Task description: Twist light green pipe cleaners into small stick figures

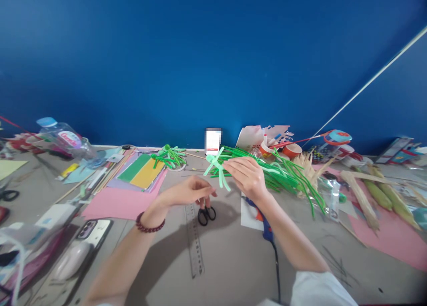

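My right hand (248,176) is closed, fingers pressed together, on a light green pipe-cleaner shape (217,167) with several arms spreading from its middle. It is raised over the table. Lower and to the left, my left hand (195,191) hangs with bent, slightly parted fingers, and nothing shows in it. Just below its fingertips lie black-handled scissors (207,215), their blades hidden. A clear ruler (195,248) lies beside them. Behind my right hand spreads a bundle of green pipe cleaners (280,172). A blue glue gun (267,228) lies partly under my right forearm.
Finished-looking green pipe-cleaner pieces (168,156) lie at the back left near coloured sheets (142,172) and pink paper (123,201). A phone (212,140) leans on the blue wall. Left are a plastic bottle (66,137) and a white mouse (73,261); right, corn husks (362,199).
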`<state>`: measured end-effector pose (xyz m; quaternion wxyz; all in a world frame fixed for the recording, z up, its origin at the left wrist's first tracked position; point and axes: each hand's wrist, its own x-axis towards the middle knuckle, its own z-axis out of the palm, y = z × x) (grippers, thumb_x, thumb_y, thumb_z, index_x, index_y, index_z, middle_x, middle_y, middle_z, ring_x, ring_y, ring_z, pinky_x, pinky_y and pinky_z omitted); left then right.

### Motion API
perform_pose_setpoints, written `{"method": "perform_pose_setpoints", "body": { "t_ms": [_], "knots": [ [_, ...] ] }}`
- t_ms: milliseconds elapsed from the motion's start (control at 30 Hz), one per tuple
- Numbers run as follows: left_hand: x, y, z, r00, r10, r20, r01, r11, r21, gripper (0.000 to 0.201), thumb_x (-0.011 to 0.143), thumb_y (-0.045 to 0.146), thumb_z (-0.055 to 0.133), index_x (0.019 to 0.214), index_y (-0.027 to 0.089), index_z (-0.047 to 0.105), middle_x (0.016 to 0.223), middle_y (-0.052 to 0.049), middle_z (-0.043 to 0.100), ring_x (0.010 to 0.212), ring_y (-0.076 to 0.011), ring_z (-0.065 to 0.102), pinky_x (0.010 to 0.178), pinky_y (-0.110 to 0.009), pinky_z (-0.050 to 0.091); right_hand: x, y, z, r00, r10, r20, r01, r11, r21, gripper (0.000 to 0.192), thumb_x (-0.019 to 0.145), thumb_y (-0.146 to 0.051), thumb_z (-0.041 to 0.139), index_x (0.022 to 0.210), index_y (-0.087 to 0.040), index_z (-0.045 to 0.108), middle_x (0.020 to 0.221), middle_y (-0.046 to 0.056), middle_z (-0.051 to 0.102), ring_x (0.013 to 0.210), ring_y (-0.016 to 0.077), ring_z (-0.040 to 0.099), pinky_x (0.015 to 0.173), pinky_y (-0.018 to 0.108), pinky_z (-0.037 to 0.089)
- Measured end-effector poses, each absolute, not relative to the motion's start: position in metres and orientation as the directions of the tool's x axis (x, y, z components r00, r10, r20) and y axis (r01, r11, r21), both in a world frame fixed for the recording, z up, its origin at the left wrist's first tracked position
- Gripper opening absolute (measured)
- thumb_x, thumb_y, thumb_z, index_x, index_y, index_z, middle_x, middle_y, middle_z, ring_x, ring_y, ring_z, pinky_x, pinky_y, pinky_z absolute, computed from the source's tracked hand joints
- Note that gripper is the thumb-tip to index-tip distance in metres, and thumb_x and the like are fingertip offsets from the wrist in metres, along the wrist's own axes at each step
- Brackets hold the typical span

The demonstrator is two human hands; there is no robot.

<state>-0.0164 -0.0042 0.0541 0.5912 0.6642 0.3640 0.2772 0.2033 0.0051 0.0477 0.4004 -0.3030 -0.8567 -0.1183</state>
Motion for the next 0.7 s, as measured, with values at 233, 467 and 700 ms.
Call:
{"method": "perform_pose_setpoints", "body": {
  "t_ms": [233,467,700],
  "knots": [
    [-0.027,0.004,0.065,0.17,0.788,0.591,0.42,-0.601,0.68,0.021,0.069,0.026,0.074,0.09,0.027,0.071,0.095,-0.004,0.067,0.097,-0.022,0.056,0.092,-0.035,0.041,0.205,0.008,0.04,-0.56,0.332,0.759,0.605,0.79,0.101,0.028,0.09,-0.012,0.05,0.109,-0.025,0.066,0.107,0.001,0.071,0.095,0.0177,0.065,0.08,0.035,0.049],
    [-0.016,0.006,0.053,0.49,0.649,0.581,0.43,-0.76,0.487,0.015,0.08,0.025,0.064,0.094,0.028,0.069,0.119,-0.005,0.059,0.124,-0.0257,0.04,0.107,-0.047,0.024,0.195,0.002,0.038,-0.595,0.213,0.775,0.524,0.834,0.173,0.025,0.087,-0.011,0.057,0.105,-0.025,0.067,0.106,0.0,0.071,0.094,0.0169,0.064,0.077,0.033,0.05],
    [-0.016,0.001,0.055,0.536,0.62,0.573,0.509,-0.779,0.367,0.011,0.085,0.023,0.056,0.081,0.021,0.066,0.109,-0.006,0.056,0.113,-0.0235,0.044,0.102,-0.05,0.033,0.189,0.003,0.031,-0.587,0.257,0.767,0.524,0.844,0.118,0.02,0.087,-0.012,0.056,0.1,-0.021,0.067,0.101,0.004,0.072,0.097,0.0179,0.064,0.083,0.034,0.05]
  ]
}}
